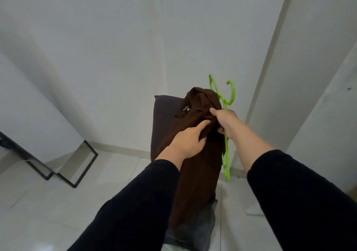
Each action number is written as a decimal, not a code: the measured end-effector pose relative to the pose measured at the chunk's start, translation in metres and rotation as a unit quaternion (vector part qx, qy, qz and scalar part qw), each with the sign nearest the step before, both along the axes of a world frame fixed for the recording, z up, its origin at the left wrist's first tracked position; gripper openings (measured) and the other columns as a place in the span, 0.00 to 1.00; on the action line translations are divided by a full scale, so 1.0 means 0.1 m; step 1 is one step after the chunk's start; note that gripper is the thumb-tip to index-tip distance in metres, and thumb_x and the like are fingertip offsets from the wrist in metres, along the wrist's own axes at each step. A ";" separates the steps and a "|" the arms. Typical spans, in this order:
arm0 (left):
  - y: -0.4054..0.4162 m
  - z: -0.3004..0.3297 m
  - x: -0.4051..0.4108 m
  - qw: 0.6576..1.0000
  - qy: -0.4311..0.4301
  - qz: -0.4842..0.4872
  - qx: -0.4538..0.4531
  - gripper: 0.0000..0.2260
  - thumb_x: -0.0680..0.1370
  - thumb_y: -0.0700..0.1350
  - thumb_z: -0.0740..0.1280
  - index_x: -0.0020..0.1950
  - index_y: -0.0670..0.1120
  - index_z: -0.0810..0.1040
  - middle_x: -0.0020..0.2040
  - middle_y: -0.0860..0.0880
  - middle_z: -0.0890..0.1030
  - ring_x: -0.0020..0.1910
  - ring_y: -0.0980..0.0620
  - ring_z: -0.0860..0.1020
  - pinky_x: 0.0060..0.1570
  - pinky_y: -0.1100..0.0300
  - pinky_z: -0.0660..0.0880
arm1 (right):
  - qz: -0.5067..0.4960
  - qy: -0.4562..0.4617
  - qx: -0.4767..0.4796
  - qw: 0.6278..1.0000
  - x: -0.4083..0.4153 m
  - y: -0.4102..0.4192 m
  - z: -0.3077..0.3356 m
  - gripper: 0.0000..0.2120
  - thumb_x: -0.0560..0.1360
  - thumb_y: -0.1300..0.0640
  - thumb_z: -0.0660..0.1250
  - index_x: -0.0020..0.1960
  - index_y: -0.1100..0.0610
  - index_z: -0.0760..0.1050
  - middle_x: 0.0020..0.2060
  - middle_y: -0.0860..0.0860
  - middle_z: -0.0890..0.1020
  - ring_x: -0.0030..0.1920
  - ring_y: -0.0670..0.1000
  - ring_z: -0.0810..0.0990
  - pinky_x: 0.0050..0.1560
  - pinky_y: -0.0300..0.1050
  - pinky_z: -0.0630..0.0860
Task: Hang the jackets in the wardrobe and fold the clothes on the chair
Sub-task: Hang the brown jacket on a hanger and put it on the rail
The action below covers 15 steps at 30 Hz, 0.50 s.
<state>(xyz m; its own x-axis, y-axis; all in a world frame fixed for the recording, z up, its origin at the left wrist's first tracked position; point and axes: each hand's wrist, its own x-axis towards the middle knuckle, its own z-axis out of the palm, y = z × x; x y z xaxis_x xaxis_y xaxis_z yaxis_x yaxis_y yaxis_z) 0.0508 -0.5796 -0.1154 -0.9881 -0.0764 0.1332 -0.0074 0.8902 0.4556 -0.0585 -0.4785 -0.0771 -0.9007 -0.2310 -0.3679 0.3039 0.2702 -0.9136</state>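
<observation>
Against plain white walls and a pale tiled floor (pixel 48 202), your left hand (pixel 190 140) pinches the dark brown fabric jacket (pixel 195 173) held up before you, while your right hand (pixel 226 123) grips its collar together with bright green plastic hangers (pixel 226 154).

**Pale room corner with a tiled floor**

In front of me a plain white wall (pixel 116 48) fills most of the view, evenly lit with soft grey shading and a faint vertical seam near its middle. To my right a second white wall (pixel 309 57) meets it at a corner marked by a light beige vertical strip (pixel 270 48). A low beige skirting board (pixel 119 149) runs along the foot of the wall. The floor (pixel 58 202) is glossy, light grey tile with thin joint lines. At my left stands a black metal frame (pixel 77 165), an open rectangle resting on the tiles, beside a white panel (pixel 29 106)
</observation>
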 end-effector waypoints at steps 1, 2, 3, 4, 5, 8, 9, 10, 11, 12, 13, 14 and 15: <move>-0.02 0.00 0.05 1.000 -0.005 0.000 0.009 0.23 0.79 0.52 0.59 0.73 0.57 0.57 0.58 0.47 0.78 0.54 0.44 0.77 0.54 0.47 0.75 | 0.001 0.011 -0.005 1.000 0.06 0.02 0.01 0.19 0.75 0.48 0.67 0.61 0.58 0.74 0.55 0.54 0.79 0.50 0.54 0.78 0.31 0.42 0.70; -0.02 0.02 0.11 1.000 -0.005 0.000 0.027 0.20 0.79 0.55 0.58 0.71 0.57 0.60 0.55 0.49 0.79 0.52 0.46 0.77 0.53 0.47 0.75 | 0.003 0.024 -0.006 1.000 0.12 0.04 0.03 0.20 0.75 0.47 0.66 0.63 0.58 0.73 0.57 0.54 0.79 0.53 0.55 0.78 0.33 0.42 0.72; -0.02 0.04 0.16 0.998 -0.001 0.008 0.055 0.17 0.79 0.57 0.56 0.68 0.57 0.64 0.51 0.51 0.79 0.50 0.48 0.77 0.53 0.47 0.75 | 0.005 0.037 -0.004 0.999 0.18 0.07 0.06 0.21 0.76 0.47 0.66 0.63 0.57 0.73 0.57 0.54 0.79 0.55 0.55 0.78 0.37 0.43 0.74; -0.02 0.06 0.20 0.996 0.012 0.028 0.083 0.14 0.80 0.57 0.54 0.63 0.57 0.68 0.49 0.53 0.79 0.49 0.50 0.77 0.54 0.46 0.74 | 0.005 0.049 -0.005 0.999 0.24 0.10 0.08 0.20 0.76 0.47 0.65 0.63 0.57 0.73 0.57 0.54 0.79 0.55 0.55 0.79 0.41 0.44 0.76; -0.04 0.06 0.23 0.992 0.032 0.063 0.106 0.13 0.80 0.57 0.53 0.59 0.56 0.71 0.48 0.55 0.79 0.49 0.51 0.77 0.55 0.45 0.73 | 0.004 0.058 -0.010 0.998 0.30 0.14 0.11 0.19 0.76 0.47 0.65 0.62 0.57 0.74 0.56 0.54 0.80 0.55 0.55 0.79 0.44 0.46 0.76; -0.12 0.04 0.34 0.961 0.082 0.216 0.155 0.13 0.81 0.55 0.51 0.58 0.51 0.70 0.55 0.50 0.77 0.55 0.48 0.75 0.58 0.44 0.72 | -0.004 0.075 -0.038 0.996 0.49 0.29 0.21 0.14 0.75 0.47 0.65 0.57 0.54 0.75 0.51 0.53 0.81 0.46 0.53 0.78 0.37 0.43 0.71; -0.14 0.00 0.37 0.952 0.061 0.253 0.163 0.16 0.82 0.55 0.50 0.62 0.49 0.69 0.59 0.47 0.75 0.59 0.45 0.74 0.60 0.44 0.70 | -0.006 0.079 -0.052 0.996 0.55 0.34 0.26 0.12 0.75 0.48 0.66 0.55 0.53 0.75 0.48 0.52 0.81 0.43 0.52 0.78 0.33 0.41 0.69; -0.16 -0.03 0.40 0.946 0.017 0.277 0.167 0.20 0.82 0.57 0.49 0.66 0.46 0.67 0.63 0.44 0.73 0.62 0.43 0.71 0.62 0.44 0.69 | -0.007 0.082 -0.068 0.994 0.61 0.39 0.31 0.09 0.76 0.49 0.66 0.52 0.52 0.75 0.45 0.50 0.81 0.40 0.50 0.78 0.32 0.40 0.66; -0.16 -0.08 0.42 0.940 -0.036 0.292 0.170 0.24 0.81 0.59 0.48 0.70 0.44 0.64 0.67 0.42 0.70 0.66 0.41 0.68 0.65 0.44 0.66 | -0.004 0.085 -0.086 0.993 0.68 0.44 0.37 0.06 0.76 0.51 0.65 0.50 0.52 0.75 0.42 0.48 0.80 0.38 0.49 0.77 0.31 0.40 0.65; -0.14 -0.12 0.43 0.933 -0.078 0.302 0.181 0.28 0.81 0.61 0.46 0.72 0.43 0.61 0.70 0.41 0.68 0.69 0.39 0.65 0.67 0.44 0.63 | -0.001 0.086 -0.104 0.991 0.76 0.48 0.43 0.04 0.77 0.52 0.65 0.47 0.52 0.75 0.40 0.47 0.80 0.37 0.47 0.77 0.31 0.40 0.64; -0.12 -0.14 0.43 0.923 -0.109 0.309 0.202 0.32 0.80 0.63 0.44 0.75 0.42 0.58 0.72 0.40 0.65 0.71 0.39 0.63 0.69 0.44 0.60 | 0.002 0.089 -0.120 0.989 0.82 0.52 0.49 0.04 0.77 0.53 0.64 0.45 0.52 0.75 0.39 0.46 0.80 0.36 0.46 0.77 0.32 0.40 0.65; -0.09 -0.13 0.44 0.912 -0.126 0.312 0.235 0.35 0.78 0.66 0.42 0.76 0.43 0.55 0.74 0.40 0.62 0.72 0.39 0.61 0.71 0.44 0.57 | 0.005 0.092 -0.131 0.987 0.89 0.56 0.54 0.04 0.77 0.54 0.64 0.44 0.51 0.75 0.38 0.45 0.80 0.35 0.45 0.77 0.33 0.39 0.66; -0.06 -0.10 0.43 0.901 -0.132 0.309 0.275 0.38 0.76 0.69 0.40 0.78 0.44 0.51 0.75 0.41 0.60 0.74 0.39 0.59 0.72 0.44 0.55 | 0.007 0.096 -0.138 0.986 0.95 0.59 0.59 0.05 0.78 0.54 0.63 0.44 0.51 0.75 0.37 0.44 0.80 0.35 0.44 0.77 0.33 0.38 0.67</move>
